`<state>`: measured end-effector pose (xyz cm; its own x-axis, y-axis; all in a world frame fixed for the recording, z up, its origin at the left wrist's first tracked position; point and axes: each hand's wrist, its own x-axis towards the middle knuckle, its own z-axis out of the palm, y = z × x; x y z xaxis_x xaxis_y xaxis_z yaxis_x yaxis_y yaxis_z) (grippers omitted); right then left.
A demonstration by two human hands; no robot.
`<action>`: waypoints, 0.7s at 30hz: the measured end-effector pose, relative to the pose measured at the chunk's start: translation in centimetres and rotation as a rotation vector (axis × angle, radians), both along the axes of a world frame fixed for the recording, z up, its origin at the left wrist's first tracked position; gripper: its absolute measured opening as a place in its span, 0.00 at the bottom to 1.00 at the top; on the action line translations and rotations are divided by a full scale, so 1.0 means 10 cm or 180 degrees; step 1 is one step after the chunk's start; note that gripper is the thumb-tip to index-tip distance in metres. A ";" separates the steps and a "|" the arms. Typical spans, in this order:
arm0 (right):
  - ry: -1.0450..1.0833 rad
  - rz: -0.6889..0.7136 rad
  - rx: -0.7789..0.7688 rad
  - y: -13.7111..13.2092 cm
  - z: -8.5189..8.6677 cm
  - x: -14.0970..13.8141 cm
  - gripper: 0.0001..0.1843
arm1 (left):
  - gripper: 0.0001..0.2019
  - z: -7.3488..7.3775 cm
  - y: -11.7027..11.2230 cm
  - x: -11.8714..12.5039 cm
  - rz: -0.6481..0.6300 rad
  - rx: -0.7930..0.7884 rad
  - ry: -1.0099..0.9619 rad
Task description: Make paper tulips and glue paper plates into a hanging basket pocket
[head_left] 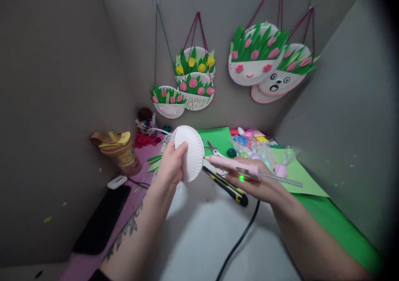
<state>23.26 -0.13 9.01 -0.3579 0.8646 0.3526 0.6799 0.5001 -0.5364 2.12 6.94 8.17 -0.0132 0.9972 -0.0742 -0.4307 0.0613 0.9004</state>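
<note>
My left hand grips a white paper plate with a ridged rim, thumb pressed on its flat face. The plate is tilted up above the table. My right hand is closed around a pink hot glue gun, which has a small green light lit and a translucent glue stick poking out of its back. The gun's nozzle is at the plate's right edge; whether it touches cannot be told. Below lies a black and yellow utility knife. Scissors lie behind the gun.
A black cord runs across the white work surface. At left are a phone, an earbud case and a lidded cup. Bagged clay and green paper lie behind. Decorated plates hang on the wall.
</note>
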 end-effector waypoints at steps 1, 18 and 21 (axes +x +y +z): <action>-0.0012 -0.0063 -0.0002 0.00 -0.01 -0.01 0.08 | 0.15 0.00 0.00 0.00 -0.0003 -0.0021 -0.0032; 0.0007 0.0183 0.0082 -0.03 -0.07 -0.07 0.07 | 0.10 0.00 0.09 -0.01 -0.0015 -0.1009 -0.0888; -0.0002 0.0134 0.0082 -0.01 -0.11 -0.08 0.07 | 0.11 -0.02 0.09 0.01 0.0032 -0.0956 -0.0935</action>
